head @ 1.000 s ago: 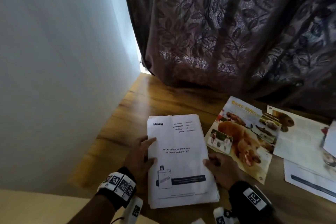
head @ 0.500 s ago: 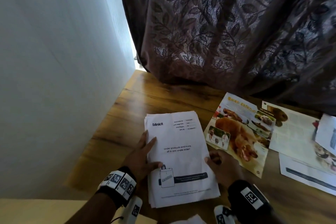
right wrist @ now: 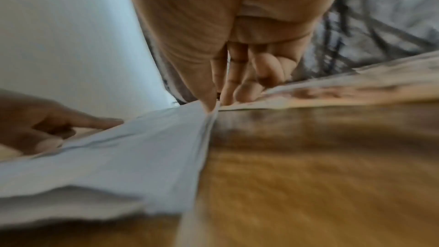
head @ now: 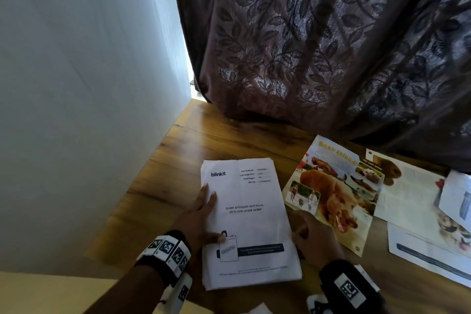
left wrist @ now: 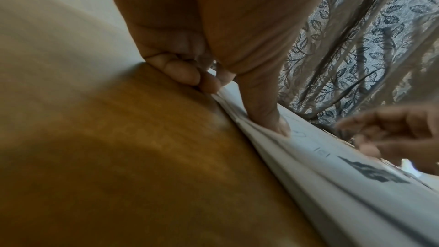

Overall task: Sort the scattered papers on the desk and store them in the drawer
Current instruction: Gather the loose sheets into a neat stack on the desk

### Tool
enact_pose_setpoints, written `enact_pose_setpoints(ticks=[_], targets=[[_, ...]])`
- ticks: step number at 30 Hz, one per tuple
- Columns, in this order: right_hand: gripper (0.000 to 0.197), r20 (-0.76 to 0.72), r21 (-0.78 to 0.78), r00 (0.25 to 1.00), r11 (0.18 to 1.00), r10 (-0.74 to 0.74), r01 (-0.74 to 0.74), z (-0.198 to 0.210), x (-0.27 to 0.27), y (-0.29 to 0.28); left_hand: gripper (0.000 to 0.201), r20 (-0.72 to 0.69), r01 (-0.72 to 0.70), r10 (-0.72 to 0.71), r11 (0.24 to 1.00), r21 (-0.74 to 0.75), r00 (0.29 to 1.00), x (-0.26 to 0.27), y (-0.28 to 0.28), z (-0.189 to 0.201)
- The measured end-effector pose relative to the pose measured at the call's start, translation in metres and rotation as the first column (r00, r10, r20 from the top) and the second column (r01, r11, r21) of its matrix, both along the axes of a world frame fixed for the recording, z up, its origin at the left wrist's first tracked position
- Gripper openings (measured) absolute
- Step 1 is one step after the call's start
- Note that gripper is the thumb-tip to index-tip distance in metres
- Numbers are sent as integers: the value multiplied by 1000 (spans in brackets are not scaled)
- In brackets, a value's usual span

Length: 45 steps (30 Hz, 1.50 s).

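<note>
Head view showed the white printed paper stack (head: pixel 248 222) lying on the brown wooden table (head: pixel 183 160), left hand (head: pixel 201 219) and right hand (head: pixel 312 239) pinching its side edges; squaring the edges first would have helped.

To your left, bare wooden desk (head: pixel 163 186) runs between the white paper stack (head: pixel 249 224) and the wall (head: pixel 76 109), room for a hand to pass there. Behind the stack, open wood reaches back to the curtain (head: pixel 318 46), which hangs down onto the desk's far edge. To your right, the bear magazine page (head: pixel 334 196) lies just beside the stack, leaving only a thin strip of wood, and more loose sheets (head: pixel 420 211) overlap beyond it.
</note>
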State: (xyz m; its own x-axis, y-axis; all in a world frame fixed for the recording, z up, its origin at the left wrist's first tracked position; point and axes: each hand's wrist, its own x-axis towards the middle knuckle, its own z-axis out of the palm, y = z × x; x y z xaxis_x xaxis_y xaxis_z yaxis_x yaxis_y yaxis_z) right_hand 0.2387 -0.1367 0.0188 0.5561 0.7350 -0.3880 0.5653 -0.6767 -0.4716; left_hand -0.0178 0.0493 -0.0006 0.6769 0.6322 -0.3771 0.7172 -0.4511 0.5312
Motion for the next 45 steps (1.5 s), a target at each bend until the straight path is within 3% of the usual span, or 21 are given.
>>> enact_pose_setpoints(ticks=[2,3,5,6,8,10,12,16,19,23,34,38,45], targets=[[49,196,50,973,990,123,-135,13,-10,7,120,0,0,0,1000,7,1000,-1,-1,1],[50,214,103,962,975,170,-195,19,-19,15,120,-2,-2,2,1000,11,1000,-1,-2,4],[57,147,197,936,917,321,-346,27,-43,39,119,-11,-28,28,999,-30,1000,-3,-1,10],[64,107,210,893,868,437,-450,28,-56,54,121,-9,-28,27,999,-39,1000,2,0,-1],[81,35,199,777,758,628,-621,21,-82,83,138,9,-15,15,1000,6,1000,10,1,13],[100,-25,164,702,695,712,-700,7,-98,109,152,56,-24,18,993,113,998,18,3,9],[114,18,81,661,658,750,-748,-9,-98,129,131,-11,26,-25,998,59,1000,14,3,12],[131,196,-157,653,681,732,-716,-25,-53,149,129,-102,10,-13,999,-31,995,6,3,8],[141,236,-220,709,747,665,-627,-28,-9,143,130,-79,16,-20,999,-48,997,3,-1,12],[139,258,-308,695,739,672,-600,-26,15,126,136,-95,32,-39,996,-79,995,1,1,16],[141,237,-267,705,742,669,-615,-3,28,37,168,-293,122,-147,987,-101,945,5,-3,22],[146,250,-347,658,700,710,-624,-1,26,30,172,-340,155,-186,981,-115,922,8,-3,24],[146,236,-357,678,711,696,-606,1,21,27,173,-369,201,-219,976,-87,903,7,-4,29]])
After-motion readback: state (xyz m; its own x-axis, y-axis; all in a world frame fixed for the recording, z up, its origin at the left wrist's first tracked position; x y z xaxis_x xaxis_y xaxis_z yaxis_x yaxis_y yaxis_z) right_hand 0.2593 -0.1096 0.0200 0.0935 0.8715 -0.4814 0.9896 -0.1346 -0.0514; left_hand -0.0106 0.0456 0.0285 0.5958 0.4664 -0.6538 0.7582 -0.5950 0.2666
